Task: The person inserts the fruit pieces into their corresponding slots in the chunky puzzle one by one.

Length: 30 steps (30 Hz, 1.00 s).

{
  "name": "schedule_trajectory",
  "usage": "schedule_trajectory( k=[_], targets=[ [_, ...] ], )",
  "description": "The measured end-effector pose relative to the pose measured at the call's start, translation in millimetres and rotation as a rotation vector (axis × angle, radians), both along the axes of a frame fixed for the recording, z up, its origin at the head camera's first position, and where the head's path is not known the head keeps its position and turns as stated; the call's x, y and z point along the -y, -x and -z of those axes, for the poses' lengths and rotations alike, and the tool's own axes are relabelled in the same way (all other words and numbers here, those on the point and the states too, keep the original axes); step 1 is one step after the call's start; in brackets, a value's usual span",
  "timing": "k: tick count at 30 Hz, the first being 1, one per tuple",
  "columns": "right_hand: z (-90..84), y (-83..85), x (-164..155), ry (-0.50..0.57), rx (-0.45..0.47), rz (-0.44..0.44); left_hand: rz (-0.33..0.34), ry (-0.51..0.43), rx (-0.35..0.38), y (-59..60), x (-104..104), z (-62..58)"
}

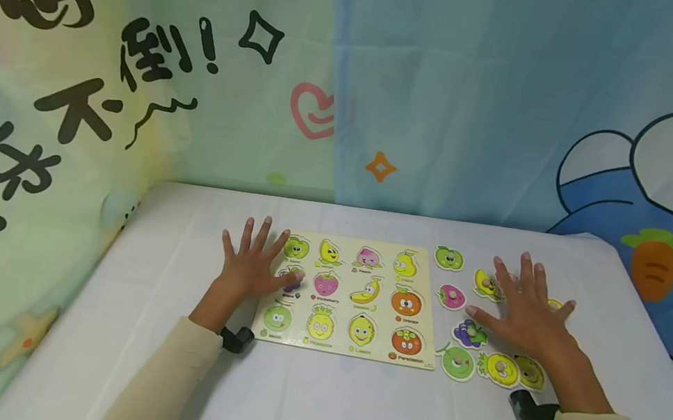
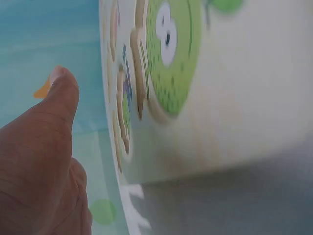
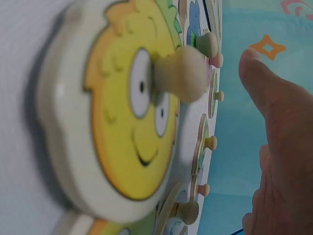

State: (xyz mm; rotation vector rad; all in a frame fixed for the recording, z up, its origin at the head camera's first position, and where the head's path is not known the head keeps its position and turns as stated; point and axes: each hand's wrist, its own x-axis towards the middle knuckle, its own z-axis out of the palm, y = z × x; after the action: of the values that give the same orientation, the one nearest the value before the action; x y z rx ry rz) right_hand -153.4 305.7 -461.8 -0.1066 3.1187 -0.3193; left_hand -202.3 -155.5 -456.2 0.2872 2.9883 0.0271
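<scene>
Both hands flat, fingers spread, gripping nothing: my left hand (image 1: 249, 264) rests on the puzzle board (image 1: 345, 348), right hand (image 1: 528, 311) over loose fruit pieces (image 1: 500, 369) beside it. I'd pinch one peg cleanly.

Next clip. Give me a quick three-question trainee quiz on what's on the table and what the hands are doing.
1. True or false: the left hand lies flat with its fingers spread on the left edge of the board.
2. Which side of the board do the loose pieces lie on? A) left B) right C) in front, nearest the person
3. Fill in: the loose piece nearest the wall is a green ____.

Key
1. True; its thumb reaches the grape picture.
2. B; the right hand rests flat among them, with the pineapple piece just below it in the head view.
3. apple
</scene>
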Motion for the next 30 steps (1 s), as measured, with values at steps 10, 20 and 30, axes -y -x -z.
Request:
schedule_trajectory(
  k=[10,20,30],
  targets=[
    [-7.2,7.9,1,0.118,-0.059,0.036,0.000,-0.018,-0.039,-5.5,-2,-5.1],
    [-14.3,20.6,11,0.234,-0.209,0.036,-0.020,-0.103,-0.006,-8.9,3,-8.0],
    [-6.8,40.2,22,0.396,-0.148,0.111,-0.027,-0.240,-0.051,-15.7,2,-1.8]
  ],
)
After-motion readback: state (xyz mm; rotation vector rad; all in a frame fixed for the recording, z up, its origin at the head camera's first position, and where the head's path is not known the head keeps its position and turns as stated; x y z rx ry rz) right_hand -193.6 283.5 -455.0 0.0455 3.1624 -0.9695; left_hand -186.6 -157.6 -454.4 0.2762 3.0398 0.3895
